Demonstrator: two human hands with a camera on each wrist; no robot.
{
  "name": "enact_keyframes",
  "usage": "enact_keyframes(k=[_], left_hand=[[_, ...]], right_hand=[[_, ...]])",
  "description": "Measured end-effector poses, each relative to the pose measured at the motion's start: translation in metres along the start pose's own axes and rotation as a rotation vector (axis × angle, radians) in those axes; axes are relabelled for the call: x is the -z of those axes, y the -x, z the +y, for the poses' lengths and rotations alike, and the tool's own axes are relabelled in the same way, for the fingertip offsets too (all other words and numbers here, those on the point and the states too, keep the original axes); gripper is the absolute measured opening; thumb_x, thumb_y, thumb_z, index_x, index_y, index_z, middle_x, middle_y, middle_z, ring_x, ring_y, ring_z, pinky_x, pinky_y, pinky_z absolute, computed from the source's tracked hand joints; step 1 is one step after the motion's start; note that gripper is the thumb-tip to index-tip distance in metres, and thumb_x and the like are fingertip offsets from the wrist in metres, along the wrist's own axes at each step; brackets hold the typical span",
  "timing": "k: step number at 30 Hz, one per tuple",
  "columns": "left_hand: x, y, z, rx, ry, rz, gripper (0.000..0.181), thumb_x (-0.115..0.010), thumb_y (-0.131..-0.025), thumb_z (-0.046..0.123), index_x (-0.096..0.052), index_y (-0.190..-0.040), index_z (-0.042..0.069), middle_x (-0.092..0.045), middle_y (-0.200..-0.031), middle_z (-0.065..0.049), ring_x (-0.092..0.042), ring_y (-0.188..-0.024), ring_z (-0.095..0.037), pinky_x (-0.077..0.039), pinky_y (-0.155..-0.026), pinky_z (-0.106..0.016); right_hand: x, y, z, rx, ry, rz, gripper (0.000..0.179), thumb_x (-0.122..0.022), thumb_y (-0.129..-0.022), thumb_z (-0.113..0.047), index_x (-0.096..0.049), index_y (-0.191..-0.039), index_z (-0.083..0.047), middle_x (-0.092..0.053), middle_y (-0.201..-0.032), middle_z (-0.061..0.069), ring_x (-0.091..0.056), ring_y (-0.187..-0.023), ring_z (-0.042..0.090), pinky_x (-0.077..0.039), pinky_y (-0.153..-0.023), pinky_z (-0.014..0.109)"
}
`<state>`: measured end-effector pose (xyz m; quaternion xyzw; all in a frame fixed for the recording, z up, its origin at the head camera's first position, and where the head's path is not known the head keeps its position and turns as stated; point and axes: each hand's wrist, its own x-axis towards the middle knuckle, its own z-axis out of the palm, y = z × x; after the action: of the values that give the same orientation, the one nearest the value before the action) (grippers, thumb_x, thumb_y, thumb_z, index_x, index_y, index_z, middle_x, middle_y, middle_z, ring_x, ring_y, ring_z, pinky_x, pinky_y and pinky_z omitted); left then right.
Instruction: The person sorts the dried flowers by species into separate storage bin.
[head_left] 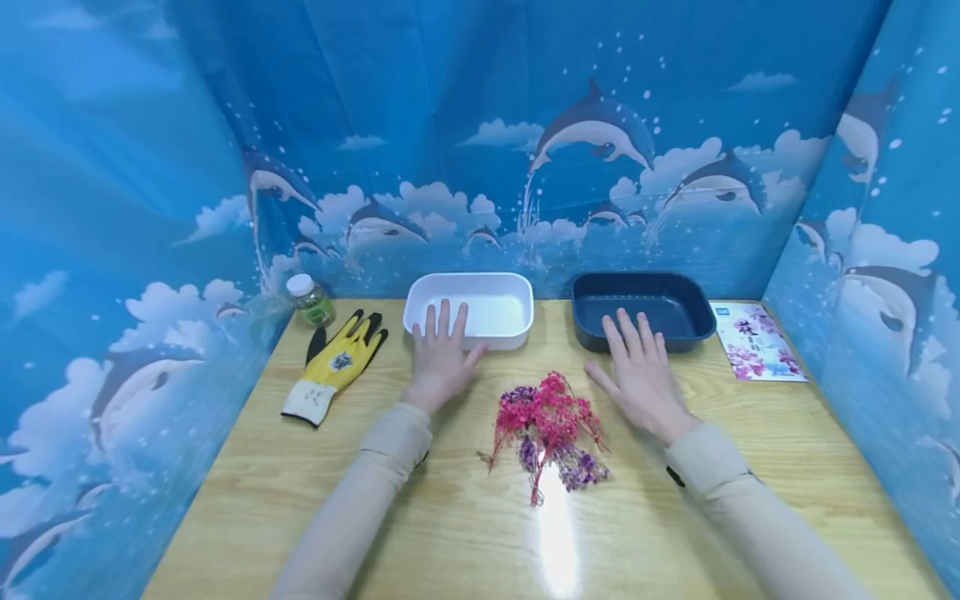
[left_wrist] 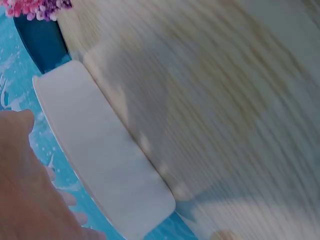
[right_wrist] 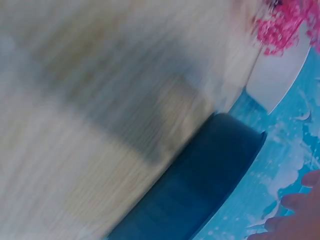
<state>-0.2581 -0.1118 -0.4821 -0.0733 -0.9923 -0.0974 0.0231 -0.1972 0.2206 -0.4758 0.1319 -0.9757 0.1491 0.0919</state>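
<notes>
Near a smooth white tray (head_left: pixel 498 317) and round-cornered navy tray (head_left: pixel 681 319), left hand (head_left: pixel 442 362) and right hand (head_left: pixel 642 383), fingers (head_left: pixel 444 321) straight, empty.

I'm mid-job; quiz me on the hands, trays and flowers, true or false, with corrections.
1. The left hand and right hand grip nothing. True.
2. The dried flowers lie on the table. True.
3. The yellow glove lies left of the white tray. True.
4. The white tray holds flowers. False: they lie outside it.
5. The left hand is nearest the dark blue tray. False: it is nearest the white tray.
</notes>
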Motion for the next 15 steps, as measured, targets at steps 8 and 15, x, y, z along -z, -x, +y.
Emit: enact_keyframes(k=[8, 15], left_hand=[[0.008, -0.005, -0.025, 0.061, 0.135, 0.043, 0.083, -0.036, -0.108, 0.063, -0.006, -0.171, 0.018, 0.001, -0.179, -0.018, 0.001, -0.166, -0.042, -0.005, -0.135, -0.065], [0.022, -0.01, -0.052, 0.175, 0.366, 0.121, 0.083, -0.046, -0.107, 0.056, -0.014, -0.169, 0.01, -0.011, -0.176, -0.024, -0.012, -0.164, -0.044, -0.02, -0.133, -0.064]], right_hand=[[-0.003, 0.022, -0.017, 0.173, -0.023, 0.16, 0.08, -0.067, -0.099, -0.045, -0.037, -0.161, -0.004, -0.044, -0.158, 0.026, -0.037, -0.149, 0.048, -0.031, -0.125, 0.066], [-0.003, 0.039, -0.031, 0.1, -0.155, 0.019, 0.081, -0.072, -0.096, -0.039, -0.036, -0.161, -0.007, -0.061, -0.136, 0.021, -0.062, -0.118, 0.037, -0.059, -0.096, 0.057]])
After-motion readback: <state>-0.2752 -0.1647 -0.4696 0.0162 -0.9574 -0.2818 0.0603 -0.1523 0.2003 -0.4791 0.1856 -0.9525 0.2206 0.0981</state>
